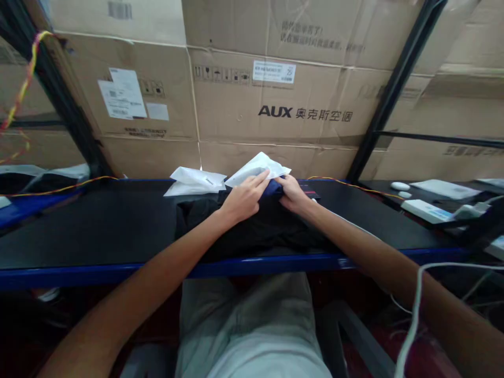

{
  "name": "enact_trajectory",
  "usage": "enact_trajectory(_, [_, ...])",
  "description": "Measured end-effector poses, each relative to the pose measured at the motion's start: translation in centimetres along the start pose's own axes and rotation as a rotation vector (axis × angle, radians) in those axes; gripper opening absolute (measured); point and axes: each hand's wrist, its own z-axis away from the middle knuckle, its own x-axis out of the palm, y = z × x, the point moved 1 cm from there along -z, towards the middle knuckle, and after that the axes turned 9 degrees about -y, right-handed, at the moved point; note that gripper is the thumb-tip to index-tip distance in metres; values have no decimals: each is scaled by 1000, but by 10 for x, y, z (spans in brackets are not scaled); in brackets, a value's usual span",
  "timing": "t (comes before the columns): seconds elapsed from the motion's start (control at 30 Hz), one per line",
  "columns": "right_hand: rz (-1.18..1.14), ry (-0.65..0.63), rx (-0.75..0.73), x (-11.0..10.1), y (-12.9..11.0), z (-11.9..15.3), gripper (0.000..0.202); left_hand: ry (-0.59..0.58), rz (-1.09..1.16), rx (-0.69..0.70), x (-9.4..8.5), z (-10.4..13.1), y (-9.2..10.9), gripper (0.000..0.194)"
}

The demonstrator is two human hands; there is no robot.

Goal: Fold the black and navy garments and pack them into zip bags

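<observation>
Both of my hands meet above a heap of black cloth (255,231) near the middle of the shelf. The fingers of my left hand (244,199) are closed at the lower edge of a thin white packet (258,167). Just under that packet a dark blue piece of fabric (271,189) shows between my hands. My right hand (292,194) pinches this blue fabric near the packet's right corner. A second white packet (195,181) lies to the left, at the far side of the black cloth. My fingers partly hide what they grip.
Large cardboard boxes (236,115) form a wall behind the black shelf top (98,226), which has a blue front edge. A dark flat box (310,191) lies right of my hands. A white power strip (427,211) and cables (417,299) are at the right.
</observation>
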Motion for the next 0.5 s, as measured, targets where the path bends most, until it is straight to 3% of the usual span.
enact_trajectory(0.07, [10,20,-5,-1,4,-2,28,3,-30,0,2,0,6,74])
enact_trajectory(0.23, [87,236,23,-5,16,-12,20,-41,-118,8,11,-2,16,69])
enact_trajectory(0.33, [96,276,5,-5,22,-18,17,-44,-122,-21,13,-3,18,63])
enact_trajectory(0.43, [133,225,25,-5,23,-21,15,-25,-122,-14,12,-4,18,62])
enact_trajectory(0.5, [246,62,86,-7,20,-22,20,-14,-122,23,10,-3,17,64])
